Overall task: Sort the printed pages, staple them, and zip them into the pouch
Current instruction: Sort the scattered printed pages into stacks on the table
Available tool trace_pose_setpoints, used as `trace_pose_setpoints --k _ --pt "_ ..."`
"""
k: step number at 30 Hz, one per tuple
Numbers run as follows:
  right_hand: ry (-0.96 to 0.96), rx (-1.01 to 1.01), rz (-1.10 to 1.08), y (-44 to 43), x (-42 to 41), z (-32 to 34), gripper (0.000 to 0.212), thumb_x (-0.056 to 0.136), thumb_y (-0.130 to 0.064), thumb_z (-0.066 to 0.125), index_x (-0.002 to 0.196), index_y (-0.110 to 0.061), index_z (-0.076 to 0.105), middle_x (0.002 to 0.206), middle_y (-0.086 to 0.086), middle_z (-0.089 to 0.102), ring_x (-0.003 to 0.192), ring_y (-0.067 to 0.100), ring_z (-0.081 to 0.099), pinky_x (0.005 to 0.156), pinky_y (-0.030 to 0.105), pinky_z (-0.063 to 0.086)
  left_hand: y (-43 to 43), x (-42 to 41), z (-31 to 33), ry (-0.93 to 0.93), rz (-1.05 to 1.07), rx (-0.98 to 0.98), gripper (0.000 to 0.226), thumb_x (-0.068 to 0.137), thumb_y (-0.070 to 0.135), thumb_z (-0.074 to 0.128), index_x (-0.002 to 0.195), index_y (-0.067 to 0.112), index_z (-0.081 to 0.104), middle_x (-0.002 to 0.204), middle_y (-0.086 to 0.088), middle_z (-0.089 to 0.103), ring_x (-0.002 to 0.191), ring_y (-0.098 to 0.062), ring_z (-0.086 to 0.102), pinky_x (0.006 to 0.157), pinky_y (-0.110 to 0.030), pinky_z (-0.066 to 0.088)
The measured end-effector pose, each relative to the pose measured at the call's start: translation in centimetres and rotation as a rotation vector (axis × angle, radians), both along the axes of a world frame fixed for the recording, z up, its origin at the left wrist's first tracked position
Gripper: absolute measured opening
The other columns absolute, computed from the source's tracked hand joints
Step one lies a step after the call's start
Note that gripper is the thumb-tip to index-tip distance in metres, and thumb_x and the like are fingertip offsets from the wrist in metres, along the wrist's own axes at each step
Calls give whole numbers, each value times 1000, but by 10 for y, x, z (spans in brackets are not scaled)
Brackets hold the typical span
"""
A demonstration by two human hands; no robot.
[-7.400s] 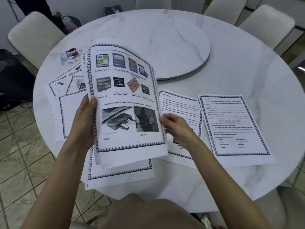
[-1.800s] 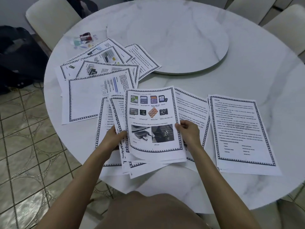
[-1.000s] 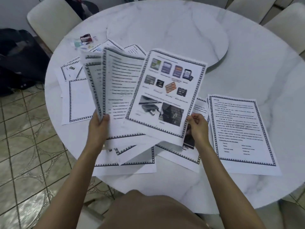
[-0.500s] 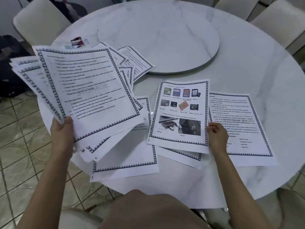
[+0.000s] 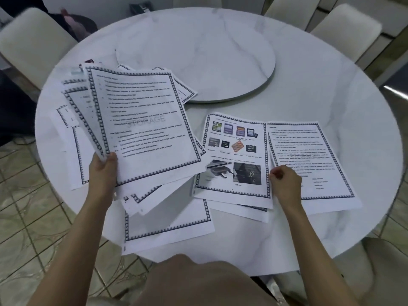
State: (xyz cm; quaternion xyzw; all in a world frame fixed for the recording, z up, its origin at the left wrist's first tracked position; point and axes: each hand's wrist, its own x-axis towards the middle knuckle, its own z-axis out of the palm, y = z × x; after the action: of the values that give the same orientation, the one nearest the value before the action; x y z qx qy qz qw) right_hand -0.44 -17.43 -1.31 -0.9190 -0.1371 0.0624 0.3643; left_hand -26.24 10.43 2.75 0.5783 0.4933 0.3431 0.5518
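Note:
My left hand (image 5: 102, 173) grips a fanned bundle of printed pages (image 5: 143, 129) by its lower left corner and holds it up over the table's left side; the top sheet is text with a faint "STORAGE" watermark. A page with memory-card pictures (image 5: 234, 155) lies flat on other sheets right of centre. My right hand (image 5: 286, 181) sits at that page's right edge with curled fingers, over the left part of a text page (image 5: 309, 160). Whether it pinches a sheet is unclear. More bordered pages (image 5: 167, 224) lie near the front edge. I cannot see a stapler or pouch clearly.
The round white marble table (image 5: 331, 89) carries a raised turntable (image 5: 198, 58) in its middle. Small colourful items (image 5: 88, 61) peek out behind the bundle at far left. A dark object (image 5: 138, 7) sits at the far rim. Cream chairs (image 5: 33, 40) ring the table.
The bundle in my left hand has swung right, towards the table's middle. The picture page now lies flat, and my right hand has curled at its right edge.

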Motion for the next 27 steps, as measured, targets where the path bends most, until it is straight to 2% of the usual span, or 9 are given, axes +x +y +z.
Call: trace_pose_setpoints --k 3,6,8,12,15,19,22,27 --pt "12 42 20 10 -6 10 13 88 -7 57 94 0 66 90 9 63 82 16 52 74 17 35 -3 1 -1 -7 -54 -18 35 100 15 38 134 12 42 123 0 53 113 -20 52 98 -36 41" --pt "127 168 68 30 -17 24 14 89 -16 58 88 -9 70 82 1 65 75 13 56 72 23 42 -11 2 -1 -7 -101 -43 34 100 17 38 133 13 43 122 0 54 110 -20 53 95 -35 42" --pt "185 238 117 45 -28 28 12 89 -22 59 90 -15 69 80 -3 66 70 8 56 66 19 42 -17 2 -4 -5 -122 -59 34 99 19 40 132 13 44 120 0 54 107 -19 53 90 -33 42" --pt "338 306 195 74 -46 24 14 88 -29 61 99 -21 65 88 -7 66 82 9 60 69 15 48 -27 -4 -14 -1 -172 -108 33 97 21 45 129 14 48 117 -2 58 105 -20 57 91 -35 45" --pt "394 322 202 91 -56 18 20 87 -22 63 104 -10 65 91 -1 65 77 7 59 61 5 45 -32 -8 -20 13 -188 -140 32 96 21 46 127 13 49 116 -2 58 104 -19 56 90 -34 44" --pt "416 325 182 105 -66 7 12 85 -17 66 96 -13 66 86 -2 64 80 12 59 69 17 48 -39 -10 -27 5 -184 -182 34 96 21 46 129 13 48 116 0 57 103 -17 56 85 -29 44" --pt "409 317 149 110 -66 3 18 83 -21 68 99 -16 61 84 -8 59 81 10 56 76 25 48 -38 -10 -31 0 -175 -205 34 96 20 46 129 11 47 116 1 57 102 -15 55 82 -25 43" --pt "391 344 188 111 -65 6 7 86 -19 65 90 -15 61 82 -5 62 78 16 58 71 27 50 -39 -7 -34 23 -182 -205 35 95 20 48 129 10 48 116 0 57 103 -16 55 79 -21 43"
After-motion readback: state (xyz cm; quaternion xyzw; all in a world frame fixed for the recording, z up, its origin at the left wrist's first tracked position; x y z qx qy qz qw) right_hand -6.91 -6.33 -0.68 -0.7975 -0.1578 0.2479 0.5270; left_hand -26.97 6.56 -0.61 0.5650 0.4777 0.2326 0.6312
